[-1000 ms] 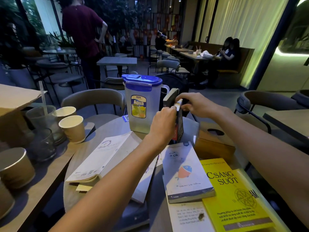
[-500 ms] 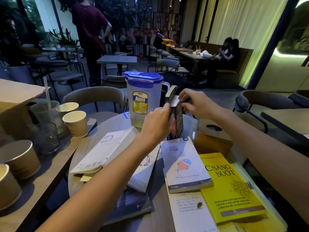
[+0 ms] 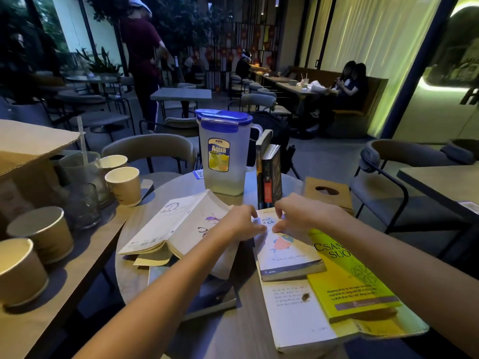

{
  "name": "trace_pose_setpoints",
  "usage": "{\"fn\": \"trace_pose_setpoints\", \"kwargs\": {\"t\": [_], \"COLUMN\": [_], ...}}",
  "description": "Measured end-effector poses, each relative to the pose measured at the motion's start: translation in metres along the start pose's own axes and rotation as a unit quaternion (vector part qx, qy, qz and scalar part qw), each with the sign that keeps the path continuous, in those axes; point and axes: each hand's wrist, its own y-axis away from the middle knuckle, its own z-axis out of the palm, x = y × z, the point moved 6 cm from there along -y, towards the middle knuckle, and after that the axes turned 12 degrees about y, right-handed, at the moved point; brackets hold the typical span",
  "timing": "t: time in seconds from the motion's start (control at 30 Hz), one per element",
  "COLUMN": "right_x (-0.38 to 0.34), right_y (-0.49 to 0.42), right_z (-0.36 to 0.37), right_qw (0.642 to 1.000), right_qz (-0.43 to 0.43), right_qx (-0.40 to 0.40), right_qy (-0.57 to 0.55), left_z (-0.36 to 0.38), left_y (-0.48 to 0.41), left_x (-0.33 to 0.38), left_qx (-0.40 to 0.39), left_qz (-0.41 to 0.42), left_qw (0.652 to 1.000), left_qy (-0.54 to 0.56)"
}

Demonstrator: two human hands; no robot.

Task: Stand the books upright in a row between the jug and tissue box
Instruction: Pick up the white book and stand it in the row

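A clear jug (image 3: 225, 156) with a blue lid stands at the back of the round table (image 3: 228, 332). Two dark books (image 3: 269, 174) stand upright just right of it. The brown tissue box (image 3: 328, 194) lies further right, with a gap between it and the books. My left hand (image 3: 243, 224) and my right hand (image 3: 295, 216) rest with fingers spread on the top end of a white book with a fish on its cover (image 3: 285, 250), which lies flat. A yellow book (image 3: 355, 275) and a pale book (image 3: 168, 226) also lie flat.
Paper cups (image 3: 124, 185) and glasses (image 3: 83, 203) crowd the wooden side table on the left, beside a cardboard box (image 3: 28, 151). A chair (image 3: 153, 149) stands behind the round table, another chair (image 3: 404, 177) at the right. People sit and stand in the background.
Both hands have let go of the dark book, which now stands by the jug, and have come down toward me onto the white fish book.
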Motion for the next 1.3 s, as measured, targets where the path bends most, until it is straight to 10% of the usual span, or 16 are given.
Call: {"fn": "trace_pose_setpoints", "kwargs": {"t": [0.73, 1.3], "right_x": [0.012, 0.063], "right_y": [0.025, 0.025], "right_z": [0.017, -0.084], "right_qw": [0.97, 0.903], "right_qz": [0.093, 0.043], "right_qx": [0.094, 0.304], "right_qy": [-0.206, -0.299], "left_z": [-0.023, -0.078], "left_y": [0.019, 0.039], "left_x": [0.0, 0.085], "left_qx": [-0.031, 0.189], "left_qz": [-0.049, 0.272], "left_qw": [0.95, 0.926], "left_qy": [0.308, 0.181]}}
